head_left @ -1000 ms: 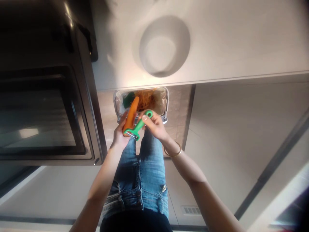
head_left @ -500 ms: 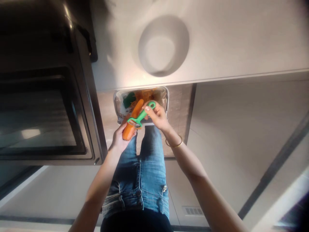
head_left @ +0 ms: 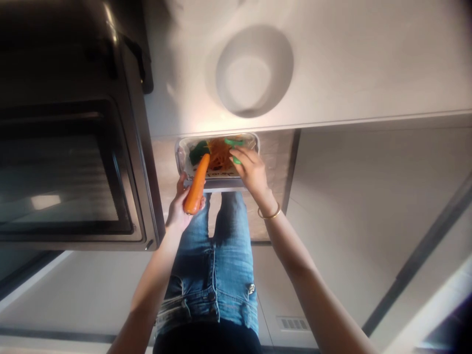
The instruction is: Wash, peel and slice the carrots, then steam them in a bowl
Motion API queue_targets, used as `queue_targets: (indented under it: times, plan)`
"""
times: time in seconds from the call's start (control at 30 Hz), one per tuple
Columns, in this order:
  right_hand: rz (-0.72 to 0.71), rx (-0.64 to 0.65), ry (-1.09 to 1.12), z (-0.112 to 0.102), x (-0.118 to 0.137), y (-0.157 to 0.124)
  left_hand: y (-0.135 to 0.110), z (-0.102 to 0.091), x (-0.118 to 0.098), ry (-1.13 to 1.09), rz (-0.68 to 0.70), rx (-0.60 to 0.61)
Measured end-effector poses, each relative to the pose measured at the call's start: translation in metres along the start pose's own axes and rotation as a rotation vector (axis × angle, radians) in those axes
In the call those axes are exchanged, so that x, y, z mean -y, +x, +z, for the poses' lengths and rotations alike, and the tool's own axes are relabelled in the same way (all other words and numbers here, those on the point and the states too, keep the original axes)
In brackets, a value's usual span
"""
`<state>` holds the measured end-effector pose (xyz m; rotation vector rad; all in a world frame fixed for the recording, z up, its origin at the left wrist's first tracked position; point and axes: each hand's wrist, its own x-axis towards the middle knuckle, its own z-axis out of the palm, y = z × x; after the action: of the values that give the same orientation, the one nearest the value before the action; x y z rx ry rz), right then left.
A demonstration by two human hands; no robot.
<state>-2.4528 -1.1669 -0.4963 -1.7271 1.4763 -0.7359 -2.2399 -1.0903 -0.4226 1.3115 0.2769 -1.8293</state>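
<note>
Left hand (head_left: 177, 211) is wrapped around the fat end of the carrot (head_left: 196, 183), just left of frame centre, tip pointing up over the clear tub (head_left: 224, 184) on the floor. Right hand (head_left: 251, 173) is closed on the green peeler (head_left: 233, 142), held above the orange peelings (head_left: 220, 156) in that tub, clear of the carrot. There's a white bowl (head_left: 254, 71) on the counter up top and the oven (head_left: 66, 167) on the left.

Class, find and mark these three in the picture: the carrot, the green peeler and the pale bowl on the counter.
carrot (head_left: 196, 184): head view, middle of its orange body.
green peeler (head_left: 233, 143): head view, its uppermost green part.
bowl (head_left: 282, 69): head view, right inner wall.
</note>
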Motion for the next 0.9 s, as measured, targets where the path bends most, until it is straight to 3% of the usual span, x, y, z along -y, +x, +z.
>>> queue_targets:
  times: [0.13,0.2,0.33,0.43,0.7,0.9]
  plan:
    - [0.176,-0.261,0.262,-0.011,0.035,-0.011,0.001,0.01,0.0,-0.028,-0.002,-0.04]
    - [0.31,-0.298,0.497,-0.015,0.054,-0.013,0.002,0.015,0.0,-0.017,0.002,-0.047]
    - [0.451,-0.006,0.937,-0.014,0.08,-0.013,0.005,0.023,0.003,0.021,-0.018,-0.049]
    - [0.493,0.153,1.036,-0.007,0.089,-0.012,0.007,0.024,0.008,0.037,-0.036,-0.06]
    - [0.47,0.255,0.992,-0.007,0.091,-0.012,0.009,0.026,0.01,-0.066,-0.047,-0.108]
    - [0.425,0.291,0.956,-0.009,0.091,-0.011,0.009,0.027,0.004,-0.024,-0.026,-0.153]
